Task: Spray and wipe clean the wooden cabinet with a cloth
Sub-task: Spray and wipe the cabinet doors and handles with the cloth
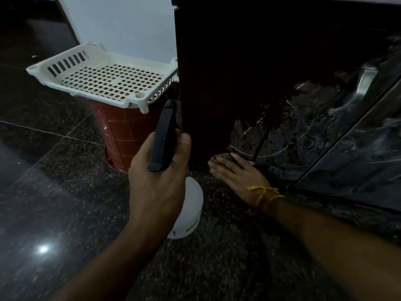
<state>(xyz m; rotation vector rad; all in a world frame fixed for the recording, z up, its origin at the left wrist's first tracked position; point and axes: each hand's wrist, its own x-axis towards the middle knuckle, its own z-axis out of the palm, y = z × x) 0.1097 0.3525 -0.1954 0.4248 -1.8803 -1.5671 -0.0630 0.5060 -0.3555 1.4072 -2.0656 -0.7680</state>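
The dark wooden cabinet [227,61] fills the upper right, its door wet with spray streaks and smears around a metal handle [366,83]. My left hand [158,177] grips a spray bottle with a black trigger head [163,137] and a white body [191,209], its nozzle pointing up toward the cabinet's left edge. My right hand [236,174] lies flat against the cabinet's bottom corner, pressing a dark cloth [235,157] that shows only at the fingertips. A yellow-orange thread is tied around that wrist.
A white perforated plastic basket [104,77] rests on a red-brown bin [121,135] just left of the cabinet. A pale wall [121,25] stands behind it. The floor is dark polished granite [54,192] with a light glare at the lower left.
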